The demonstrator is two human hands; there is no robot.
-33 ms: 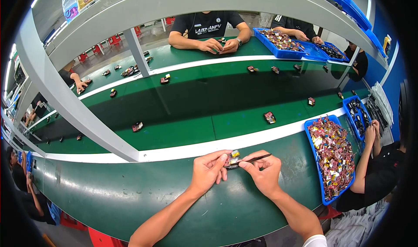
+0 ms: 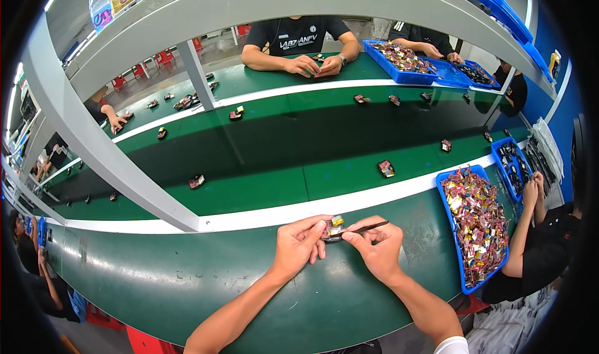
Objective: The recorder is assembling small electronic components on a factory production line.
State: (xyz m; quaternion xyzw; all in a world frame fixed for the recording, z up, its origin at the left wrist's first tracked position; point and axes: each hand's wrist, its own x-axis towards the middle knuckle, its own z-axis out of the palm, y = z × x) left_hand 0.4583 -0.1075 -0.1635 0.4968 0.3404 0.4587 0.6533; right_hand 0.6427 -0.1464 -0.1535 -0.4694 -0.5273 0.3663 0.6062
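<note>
My left hand point(image 2: 301, 249) pinches a small electronic unit point(image 2: 331, 230) between thumb and fingers, just above the green workbench. The unit has a dark shell, a reddish board and a yellow part at its top. My right hand point(image 2: 378, 248) is closed round a thin dark stick-like tool point(image 2: 373, 227). Its left end reaches to the unit, beside my right thumb; whether the tip touches the board I cannot make out. My fingers hide part of the unit.
At right stands a blue tray point(image 2: 462, 268) heaped with reddish boards, with a smaller blue tray point(image 2: 497, 143) of black parts behind it. Similar units point(image 2: 386, 168) lie spaced along the green conveyor point(image 2: 281, 185). A grey post point(image 2: 118, 148) rises at left. Co-workers sit opposite and at right.
</note>
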